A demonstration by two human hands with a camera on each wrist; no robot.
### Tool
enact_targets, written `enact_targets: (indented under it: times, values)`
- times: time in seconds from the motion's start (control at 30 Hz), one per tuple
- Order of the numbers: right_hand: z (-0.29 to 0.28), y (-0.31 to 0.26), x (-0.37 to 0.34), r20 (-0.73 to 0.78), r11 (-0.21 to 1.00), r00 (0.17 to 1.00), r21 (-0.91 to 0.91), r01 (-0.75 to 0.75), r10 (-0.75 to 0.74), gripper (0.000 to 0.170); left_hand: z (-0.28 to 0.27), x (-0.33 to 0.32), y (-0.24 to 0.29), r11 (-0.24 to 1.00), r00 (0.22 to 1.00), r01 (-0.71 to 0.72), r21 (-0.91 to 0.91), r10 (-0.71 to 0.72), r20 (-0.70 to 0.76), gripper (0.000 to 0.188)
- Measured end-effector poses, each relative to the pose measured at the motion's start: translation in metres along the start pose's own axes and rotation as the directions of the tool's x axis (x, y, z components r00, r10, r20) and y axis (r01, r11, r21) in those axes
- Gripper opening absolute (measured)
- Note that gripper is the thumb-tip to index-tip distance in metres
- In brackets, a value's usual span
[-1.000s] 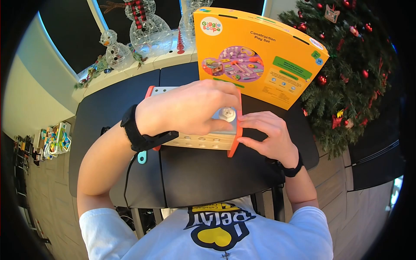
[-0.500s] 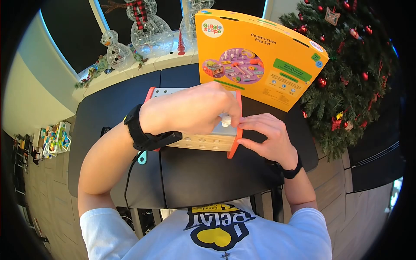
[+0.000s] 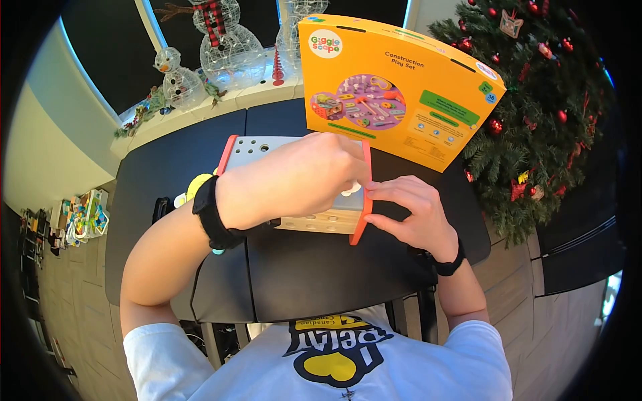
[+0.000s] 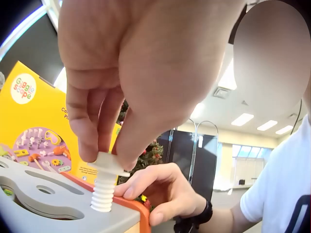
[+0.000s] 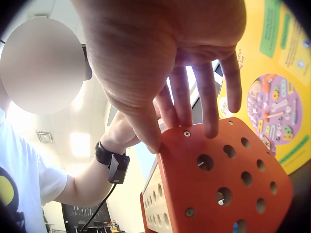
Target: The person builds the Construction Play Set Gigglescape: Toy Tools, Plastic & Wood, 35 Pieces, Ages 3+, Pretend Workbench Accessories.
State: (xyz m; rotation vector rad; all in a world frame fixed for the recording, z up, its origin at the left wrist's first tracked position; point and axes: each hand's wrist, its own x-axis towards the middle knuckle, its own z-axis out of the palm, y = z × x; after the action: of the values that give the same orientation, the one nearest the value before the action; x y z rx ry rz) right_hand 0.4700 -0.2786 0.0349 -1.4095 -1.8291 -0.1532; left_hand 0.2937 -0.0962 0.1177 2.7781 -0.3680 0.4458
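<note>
A toolbox-like wooden box with a grey top and red end panels stands on the black table. In the left wrist view a white threaded screw stands upright in a hole of the grey top, near the red end. My left hand pinches the screw's head between thumb and fingertips from above. Thumb and fingers of my right hand hold the edge of the red end panel, close beside the screw. From the head camera, my left hand covers much of the box top and most of the screw.
Behind the box stands a yellow play-set carton. Yellow and pale pieces lie left of the box, partly behind my left forearm. A decorated tree is at the right, with wire snowmen on the sill behind.
My left hand has turned about the screw head, its wrist shifting slightly. Yellow pieces left of the box have come into view, and the teal piece is now mostly covered. My right hand stays put.
</note>
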Motion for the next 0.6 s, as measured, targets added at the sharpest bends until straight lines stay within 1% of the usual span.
enact_targets:
  times: [0.03, 0.13, 0.23, 0.33, 0.37, 0.43, 0.53, 0.6]
  values:
    - [0.000, -0.001, 0.001, 0.004, 1.000, 1.000, 0.002, -0.003, 0.003, 0.034, 0.000, 0.000, -0.001, 0.998, 0.999, -0.051, -0.038, 0.051, -0.015, 0.014]
    - [-0.001, -0.002, 0.000, 0.021, 1.000, 1.000, -0.004, -0.021, 0.021, 0.034, -0.009, 0.000, 0.006, 0.983, 0.993, 0.081, -0.163, -0.065, 0.102, 0.015]
    - [0.000, -0.001, 0.000, 0.002, 1.000, 1.000, 0.007, -0.012, 0.012, 0.034, -0.003, 0.002, 0.006, 0.978, 0.994, -0.006, -0.210, -0.016, -0.107, 0.013]
    - [0.000, -0.001, 0.000, 0.003, 1.000, 1.000, 0.006, -0.017, 0.017, 0.034, -0.001, 0.001, 0.011, 0.992, 0.986, 0.074, 0.104, -0.057, -0.157, 0.011]
    - [0.000, -0.001, 0.000, 0.006, 1.000, 1.000, 0.002, -0.018, 0.018, 0.034, -0.001, 0.002, 0.013, 0.980, 0.989, 0.135, 0.149, -0.124, -0.078, 0.012]
    - [-0.001, -0.002, 0.000, 0.015, 1.000, 1.000, -0.003, -0.020, 0.020, 0.033, -0.001, 0.003, 0.017, 0.937, 0.961, 0.242, 0.252, -0.268, 0.071, 0.014]
    - [0.001, -0.001, 0.000, 0.006, 1.000, 1.000, -0.003, -0.021, 0.021, 0.033, 0.001, 0.002, 0.011, 0.965, 0.972, 0.215, 0.153, -0.227, 0.067, 0.013]
    - [0.001, -0.001, 0.000, -0.003, 1.000, 1.000, 0.001, -0.016, 0.016, 0.033, 0.000, 0.003, 0.003, 0.995, 0.994, 0.085, 0.056, -0.089, 0.058, 0.009]
